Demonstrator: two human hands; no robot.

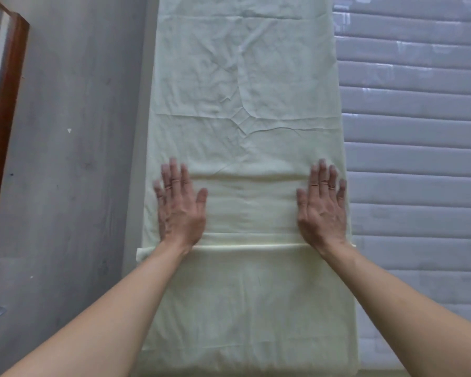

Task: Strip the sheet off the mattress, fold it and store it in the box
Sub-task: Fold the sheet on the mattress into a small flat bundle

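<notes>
Sheet point(245, 104) folded into a long strip along the bare mattress point(419, 131). Left hand point(181, 210) and right hand point(322, 210) flat atop its near fold, fingers straight, probably pressing the crease.

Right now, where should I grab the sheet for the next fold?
Probably the sheet's two far corners, one hand per long edge, from the sides. It lies as a long flat strip on the mattress, with the near end already folded over.

Pale yellow sheet point(245, 110) lies folded into a long strip (creased) along the mattress point(413, 137) edge.
</notes>
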